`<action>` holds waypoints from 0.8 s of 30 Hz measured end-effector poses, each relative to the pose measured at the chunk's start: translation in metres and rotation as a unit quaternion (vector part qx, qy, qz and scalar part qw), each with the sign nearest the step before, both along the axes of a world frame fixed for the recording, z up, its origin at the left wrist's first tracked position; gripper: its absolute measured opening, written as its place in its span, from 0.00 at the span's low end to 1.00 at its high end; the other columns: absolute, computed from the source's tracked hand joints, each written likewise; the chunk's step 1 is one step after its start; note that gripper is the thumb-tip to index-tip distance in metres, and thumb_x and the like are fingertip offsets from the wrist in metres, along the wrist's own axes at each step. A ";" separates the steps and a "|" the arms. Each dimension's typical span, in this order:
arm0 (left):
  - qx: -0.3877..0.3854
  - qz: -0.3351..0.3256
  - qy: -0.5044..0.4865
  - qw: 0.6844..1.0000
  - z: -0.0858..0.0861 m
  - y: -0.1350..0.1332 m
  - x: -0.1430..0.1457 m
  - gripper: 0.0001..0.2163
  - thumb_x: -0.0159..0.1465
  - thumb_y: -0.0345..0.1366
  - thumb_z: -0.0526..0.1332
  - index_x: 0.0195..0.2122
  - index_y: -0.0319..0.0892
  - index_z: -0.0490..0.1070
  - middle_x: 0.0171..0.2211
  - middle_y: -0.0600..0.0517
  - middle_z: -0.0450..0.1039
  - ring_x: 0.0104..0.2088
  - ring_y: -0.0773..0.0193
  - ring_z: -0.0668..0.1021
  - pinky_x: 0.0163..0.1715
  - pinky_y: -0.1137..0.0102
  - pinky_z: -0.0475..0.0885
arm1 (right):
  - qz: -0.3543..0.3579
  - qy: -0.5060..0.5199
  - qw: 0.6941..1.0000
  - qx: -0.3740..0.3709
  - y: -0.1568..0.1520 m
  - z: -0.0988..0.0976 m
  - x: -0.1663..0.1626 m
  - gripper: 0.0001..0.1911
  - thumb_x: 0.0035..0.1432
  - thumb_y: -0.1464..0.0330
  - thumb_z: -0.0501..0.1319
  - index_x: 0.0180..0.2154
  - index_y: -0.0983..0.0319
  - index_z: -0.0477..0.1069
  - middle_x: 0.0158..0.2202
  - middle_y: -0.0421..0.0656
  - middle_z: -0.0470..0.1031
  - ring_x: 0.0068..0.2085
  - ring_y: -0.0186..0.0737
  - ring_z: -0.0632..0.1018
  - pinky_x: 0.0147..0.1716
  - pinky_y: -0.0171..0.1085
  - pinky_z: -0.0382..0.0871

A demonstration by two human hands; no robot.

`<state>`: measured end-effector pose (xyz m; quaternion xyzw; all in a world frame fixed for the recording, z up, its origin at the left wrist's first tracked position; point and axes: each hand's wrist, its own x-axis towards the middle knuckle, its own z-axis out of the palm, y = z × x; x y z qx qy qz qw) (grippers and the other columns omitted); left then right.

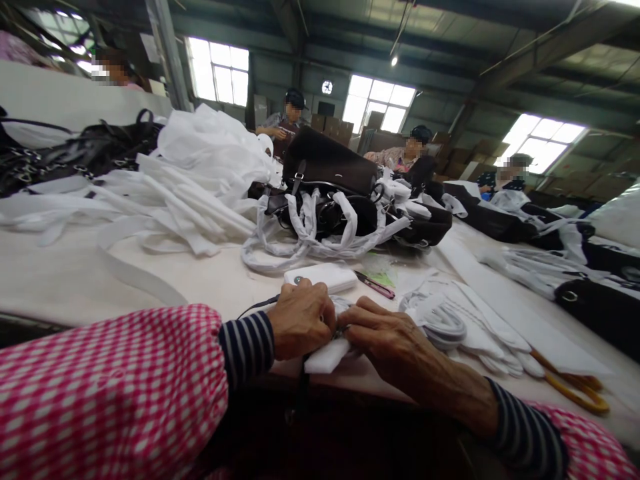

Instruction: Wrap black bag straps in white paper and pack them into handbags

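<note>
My left hand (303,319) is closed, fingers bent down over a small bundle at the table's front edge. My right hand (383,333) meets it from the other side, its thumb and fingers pinched together on the same bundle. A white foam strip (327,355) pokes out below the fingers, and a dark strap (304,377) hangs under it over the edge. The fingers hide most of what lies between them. Just beyond my left hand sits a white box-shaped device (325,277) with a black cable. A pink utility knife (376,285) lies beside it.
Black handbags (330,163) with white-wrapped handles are piled ahead. White foam strips (175,207) heap up at left. To the right are a white coil (437,320), white gloves (495,333), orange-handled scissors (575,393) and another black bag (600,307). Several people work beyond.
</note>
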<state>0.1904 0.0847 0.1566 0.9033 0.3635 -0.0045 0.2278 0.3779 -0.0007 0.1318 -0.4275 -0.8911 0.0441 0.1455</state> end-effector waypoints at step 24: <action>0.033 -0.064 -0.008 0.997 -0.007 0.004 -0.005 0.12 0.65 0.40 0.57 0.35 0.42 0.78 0.49 0.40 0.71 0.51 0.41 0.68 0.48 0.42 0.64 | -0.017 -0.069 0.994 -0.084 0.001 0.024 -0.006 0.15 0.69 0.82 0.51 0.37 0.63 0.72 0.42 0.46 0.75 0.41 0.39 0.72 0.39 0.35 0.66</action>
